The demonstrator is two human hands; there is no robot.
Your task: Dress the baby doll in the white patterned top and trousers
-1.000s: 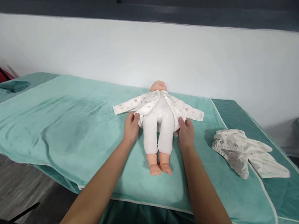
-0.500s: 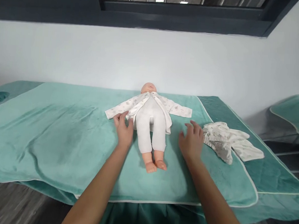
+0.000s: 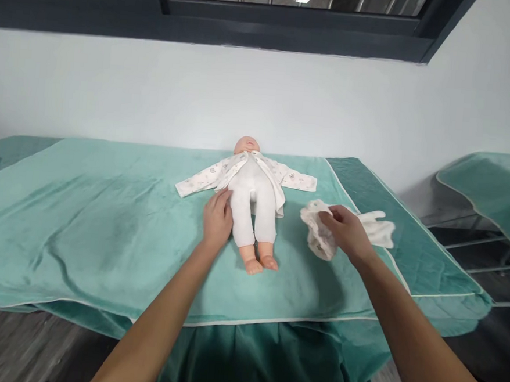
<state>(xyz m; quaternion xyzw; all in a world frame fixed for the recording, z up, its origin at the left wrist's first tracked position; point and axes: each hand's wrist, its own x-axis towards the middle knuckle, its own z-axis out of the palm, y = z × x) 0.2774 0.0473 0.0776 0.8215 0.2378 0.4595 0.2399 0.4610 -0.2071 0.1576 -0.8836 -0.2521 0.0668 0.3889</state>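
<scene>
A baby doll (image 3: 252, 182) lies on its back with its bare feet toward me. It wears a white bodysuit, and a printed white baby jacket (image 3: 201, 179) is spread open around it with both sleeves stretched out. My left hand (image 3: 217, 220) is at the doll's hip by the jacket's lower edge, fingers bent together; what they pinch, if anything, is hidden. Held up in my right hand (image 3: 346, 229) is a pair of white printed baby pants (image 3: 319, 233), gripped near the gathered waist, with the legs trailing off to the right.
A light green padded mat (image 3: 103, 244) lies over a darker green cover (image 3: 433, 267) on the table. Behind stands a white wall (image 3: 157, 91) under a dark window frame (image 3: 292, 33). Another green-covered surface (image 3: 491, 184) with metal bars below is at the right.
My right hand has closed on the baby pants, lifted them and drawn them left toward the doll. The left hand's fingers have drawn together beside the doll's hip. My view has shifted slightly right.
</scene>
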